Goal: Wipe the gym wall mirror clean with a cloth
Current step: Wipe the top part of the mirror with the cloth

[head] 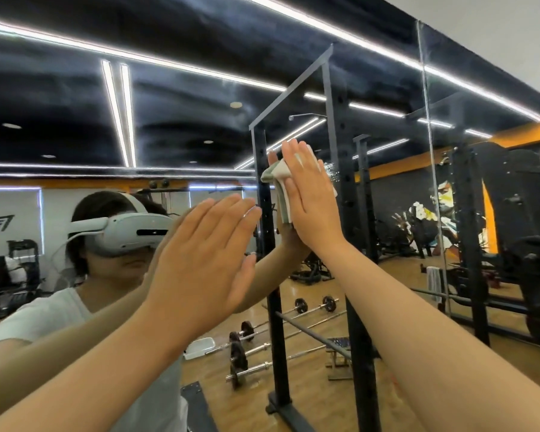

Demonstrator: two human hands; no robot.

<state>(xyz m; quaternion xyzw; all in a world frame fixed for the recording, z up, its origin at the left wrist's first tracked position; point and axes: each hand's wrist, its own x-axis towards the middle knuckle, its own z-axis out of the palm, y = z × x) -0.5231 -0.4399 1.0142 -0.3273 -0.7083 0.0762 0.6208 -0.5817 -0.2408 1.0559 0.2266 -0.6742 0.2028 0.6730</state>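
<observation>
White cloth [280, 179] is pressed on the mirror [169, 104] under the right hand [312, 199], fingers straight. Left hand [206, 260] is open too, holding nothing. Nothing grips the cloth, so it could slip and drop

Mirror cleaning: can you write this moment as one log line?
step: wipe | right hand: flat, presses cloth on mirror | left hand: open, raised, empty

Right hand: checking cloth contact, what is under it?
A folded cloth, edges showing beside the right hand, pressed flat on the mirror. The cloth's middle is covered.
</observation>
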